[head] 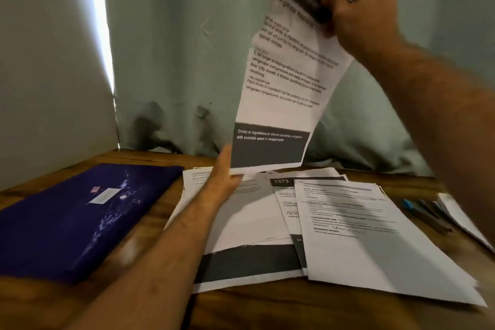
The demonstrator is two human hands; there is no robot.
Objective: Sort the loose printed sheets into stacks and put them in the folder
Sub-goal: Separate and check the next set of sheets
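Note:
My right hand (pixel 359 5) pinches the top of a printed sheet (pixel 284 83) with dark header and footer bands and holds it upright above the table. My left hand (pixel 223 171) reaches under it, straight fingers touching the sheet's lower left corner. Below lie several loose printed sheets (pixel 348 225) spread in an overlapping pile, one marked 1573. A dark blue folder (pixel 80 214) lies closed on the left of the wooden table (pixel 267 311).
A pale green curtain (pixel 174 48) hangs right behind the table, with a white wall (pixel 40 61) at the left. Pens (pixel 426 211) and more paper (pixel 460 217) lie at the right edge, partly behind my right forearm.

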